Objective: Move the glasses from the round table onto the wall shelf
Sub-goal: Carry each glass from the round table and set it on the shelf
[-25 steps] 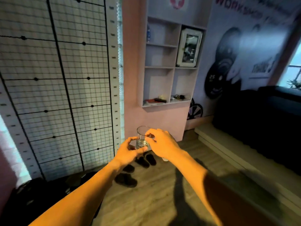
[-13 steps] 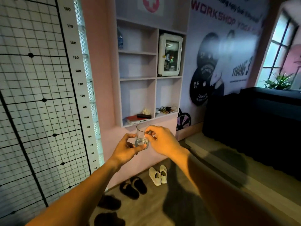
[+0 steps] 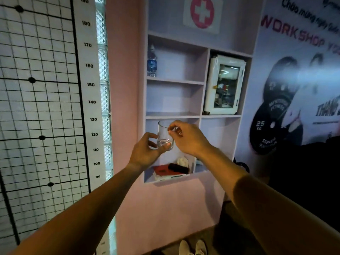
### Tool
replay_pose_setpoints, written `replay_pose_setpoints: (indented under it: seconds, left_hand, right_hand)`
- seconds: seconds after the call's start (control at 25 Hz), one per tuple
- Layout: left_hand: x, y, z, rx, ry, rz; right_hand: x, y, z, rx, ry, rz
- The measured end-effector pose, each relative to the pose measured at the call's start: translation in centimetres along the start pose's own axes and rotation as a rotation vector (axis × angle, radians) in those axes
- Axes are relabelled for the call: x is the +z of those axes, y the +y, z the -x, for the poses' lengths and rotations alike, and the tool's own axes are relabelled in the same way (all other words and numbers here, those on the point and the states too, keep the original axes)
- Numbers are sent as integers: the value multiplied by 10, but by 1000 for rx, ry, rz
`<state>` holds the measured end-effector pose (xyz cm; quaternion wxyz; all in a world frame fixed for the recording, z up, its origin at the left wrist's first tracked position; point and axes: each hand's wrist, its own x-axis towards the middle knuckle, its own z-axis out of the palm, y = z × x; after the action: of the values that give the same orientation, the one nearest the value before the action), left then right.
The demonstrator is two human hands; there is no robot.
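With the left hand (image 3: 145,153) pinching the glass (image 3: 165,134) at its base and the right hand (image 3: 187,138) pinching its rim, either light grip could slip and drop it short of the wall shelf (image 3: 173,115) just beyond.

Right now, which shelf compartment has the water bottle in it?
The top-left compartment: the water bottle stands at its left wall. The compartment below looks bare, and the bottom-left holds books.

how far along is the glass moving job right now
Done: no glass stands on the wall shelf yet. In hand: one glass, held by left hand and right hand before the shelf. Left: set it down; the round table is out of view.
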<state>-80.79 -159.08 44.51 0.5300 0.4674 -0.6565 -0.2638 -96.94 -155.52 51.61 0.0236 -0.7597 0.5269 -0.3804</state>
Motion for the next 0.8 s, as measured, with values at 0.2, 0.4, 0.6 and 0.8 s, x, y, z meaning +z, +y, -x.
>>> replay_pose_setpoints:
  seconds: [0.2,0.4,0.6,0.8]
  left_hand:
    - [21,-44,-120,93,192,-45]
    - [38,-69,-229,133,335,-202]
    - [52,-89,-296,147,396,-324]
    - [54,-107,-343,73,460,-500]
  right_hand:
    - [36,55,-114,-49,24,-17]
    - [64,99,-229,-68,-6,6]
    - [94,136,-313,-125,-36,-31]
    - [125,166,-380,-182,-150,-108]
